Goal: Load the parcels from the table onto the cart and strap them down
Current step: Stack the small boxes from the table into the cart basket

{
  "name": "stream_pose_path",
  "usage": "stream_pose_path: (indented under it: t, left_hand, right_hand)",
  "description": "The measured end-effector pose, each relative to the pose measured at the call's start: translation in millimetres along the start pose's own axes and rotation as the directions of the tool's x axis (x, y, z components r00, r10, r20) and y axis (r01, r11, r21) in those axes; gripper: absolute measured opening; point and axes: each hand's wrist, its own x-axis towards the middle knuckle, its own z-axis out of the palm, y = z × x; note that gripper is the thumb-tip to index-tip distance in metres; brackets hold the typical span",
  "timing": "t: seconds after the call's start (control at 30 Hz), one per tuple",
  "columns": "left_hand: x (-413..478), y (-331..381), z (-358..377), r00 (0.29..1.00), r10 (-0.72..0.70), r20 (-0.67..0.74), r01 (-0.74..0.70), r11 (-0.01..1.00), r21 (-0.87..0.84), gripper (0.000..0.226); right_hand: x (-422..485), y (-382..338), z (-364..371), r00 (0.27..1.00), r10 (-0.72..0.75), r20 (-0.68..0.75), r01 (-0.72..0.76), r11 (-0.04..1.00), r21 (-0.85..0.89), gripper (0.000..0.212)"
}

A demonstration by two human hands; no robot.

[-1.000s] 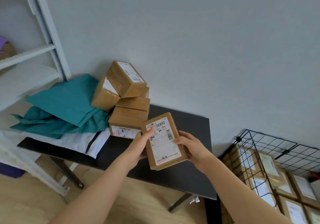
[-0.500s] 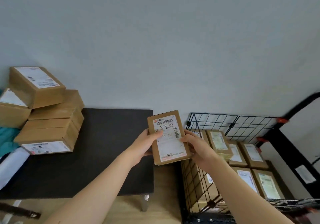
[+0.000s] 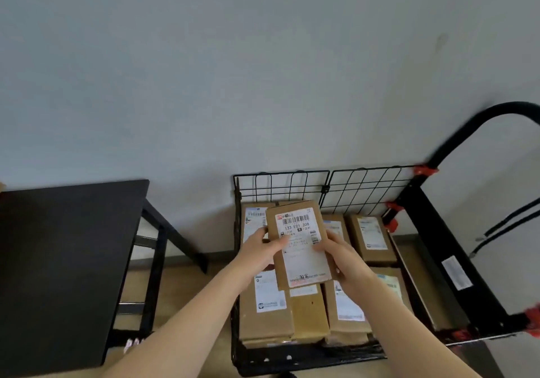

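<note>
- the brown cardboard parcel with a white barcode label (image 3: 304, 261) hangs in the air over the middle of the black wire-walled cart (image 3: 365, 188), label up, apart from the load beneath it.
- the left hand (image 3: 257, 249) grasps its left long edge with the thumb laid over the label. the right hand (image 3: 344, 261) clasps the right long edge. a hold on both sides probably keeps the parcel level for a flat set-down.
- flat brown cardboard parcels (image 3: 372, 239) lie in rows across the cart floor, labels up and edges touching, reaching from the back wall to the front edge. packing them this tightly likely leaves an even surface for a second layer.
- the held parcel lines up lengthwise with the rows below, so it seems meant to lie on top of them near the cart's middle.
- the matte black table (image 3: 64, 261) stands just left of the cart, which keeps each carry short. its visible part shows no parcels.
- loose black straps (image 3: 514, 217) hang beyond the cart's right end, under the curved black handle (image 3: 467, 132), so the strapping is not yet begun.
- red clips (image 3: 425, 170) join the wire wall to the frame at the back right corner.
</note>
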Motion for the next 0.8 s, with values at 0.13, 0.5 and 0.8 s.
stream_pose_path:
  t: [0.13,0.5,0.8]
  left_hand:
    - [38,-15,37,0.999,-0.044,0.000,0.044,0.987,0.154,0.032]
    - [113,-95,94,0.964,-0.257,-0.070,0.261,0.857,0.445,0.036]
    - [130,-110,102,0.962,-0.241,-0.129,0.264,0.698,0.666,0.028]
  right_hand:
    - [27,23,-33,0.992,0.118,-0.048,-0.117,0.993,0.018,0.035]
    - [108,98,-75,0.926,0.370,-0.079,-0.377,0.922,-0.092,0.037]
    - [144,128,-69,0.895,0.439,-0.073,-0.445,0.884,-0.140,0.037]
